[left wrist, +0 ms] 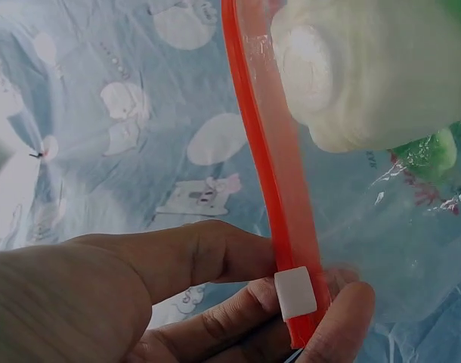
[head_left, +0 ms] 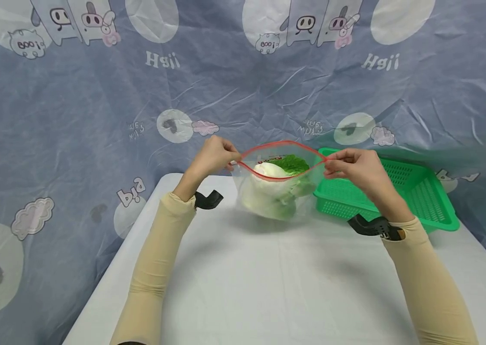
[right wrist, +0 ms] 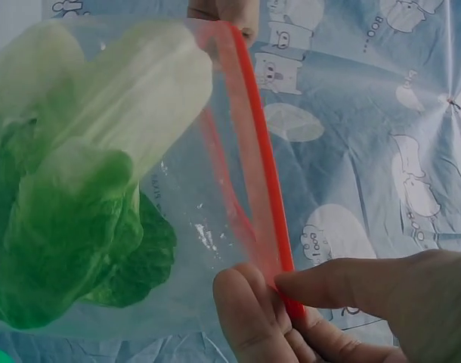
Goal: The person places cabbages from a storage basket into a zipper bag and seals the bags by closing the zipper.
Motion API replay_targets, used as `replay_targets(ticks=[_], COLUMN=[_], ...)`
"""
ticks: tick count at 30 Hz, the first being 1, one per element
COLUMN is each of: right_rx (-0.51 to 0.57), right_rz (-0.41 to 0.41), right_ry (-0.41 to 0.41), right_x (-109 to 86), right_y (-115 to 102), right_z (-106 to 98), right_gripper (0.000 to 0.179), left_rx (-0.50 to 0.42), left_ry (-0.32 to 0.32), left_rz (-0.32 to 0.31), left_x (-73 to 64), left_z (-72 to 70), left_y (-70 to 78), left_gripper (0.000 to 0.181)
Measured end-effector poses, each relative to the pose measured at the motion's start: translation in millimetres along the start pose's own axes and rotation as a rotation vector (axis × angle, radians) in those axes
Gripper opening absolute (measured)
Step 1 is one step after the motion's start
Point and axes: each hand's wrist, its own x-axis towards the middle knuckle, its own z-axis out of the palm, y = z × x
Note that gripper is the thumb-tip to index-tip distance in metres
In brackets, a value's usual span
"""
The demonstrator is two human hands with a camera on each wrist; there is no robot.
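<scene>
A clear zip bag (head_left: 269, 201) with a red zip rim hangs between my two hands, its mouth spread apart. Inside lies a napa cabbage (right wrist: 132, 98), pale stem end toward the mouth and green leaves deeper in. My left hand (head_left: 217, 155) pinches the left corner of the rim, where a white slider (left wrist: 295, 292) sits on the red zip in the left wrist view. With thumb and fingers my right hand (head_left: 357, 168) pinches the opposite corner. The bag's lower part is close over the white table.
Just right of the bag stands a green plastic basket (head_left: 433, 201), partly behind my right hand and forearm. The white table (head_left: 269, 287) stretches toward me. A blue-grey printed curtain (head_left: 234, 86) rises behind its far edge.
</scene>
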Motion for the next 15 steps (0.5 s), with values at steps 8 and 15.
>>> replay_targets(ticks=[8,15], right_rx=[0.036,-0.016], right_rz=[-0.052,-0.075], right_ry=[0.023,0.043], right_x=[0.0,1.1], right_y=[-0.6,8.4], right_z=[1.2,4.0], right_gripper=[0.046,0.044], left_rx=[-0.015,-0.059], left_ry=[-0.034,-0.096], left_rz=[-0.003,-0.007], left_x=[1.4,3.8], left_z=[-11.2,-9.6], left_y=[9.3,-5.9], left_gripper=[0.013,0.014])
